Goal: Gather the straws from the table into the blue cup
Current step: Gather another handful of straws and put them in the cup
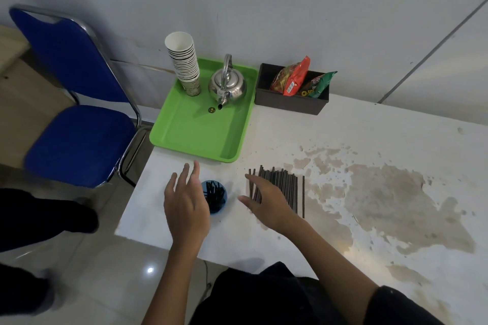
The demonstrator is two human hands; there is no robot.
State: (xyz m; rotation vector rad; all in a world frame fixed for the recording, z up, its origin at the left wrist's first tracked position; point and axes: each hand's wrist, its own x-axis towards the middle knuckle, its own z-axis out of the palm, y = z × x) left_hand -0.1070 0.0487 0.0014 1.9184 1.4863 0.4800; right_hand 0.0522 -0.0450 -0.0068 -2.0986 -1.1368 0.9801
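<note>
A small blue cup (220, 199) stands near the table's front left, with several dark straws upright inside it. To its right a row of dark straws (287, 187) lies flat on the white table (369, 140). My left hand (186, 206) hovers just left of the cup, fingers spread, holding nothing, and it hides part of the cup's left side. My right hand (264, 202) rests palm down on the left end of the straw row, fingers extended over them. Whether any straw is pinched under it is hidden.
A green tray (195, 134) behind the cup carries a stack of paper cups (184, 66) and a metal kettle (227, 86). A dark box of snack packets (293, 99) stands by the wall. A blue chair (76, 137) is left of the table. Stains cover the table's right side.
</note>
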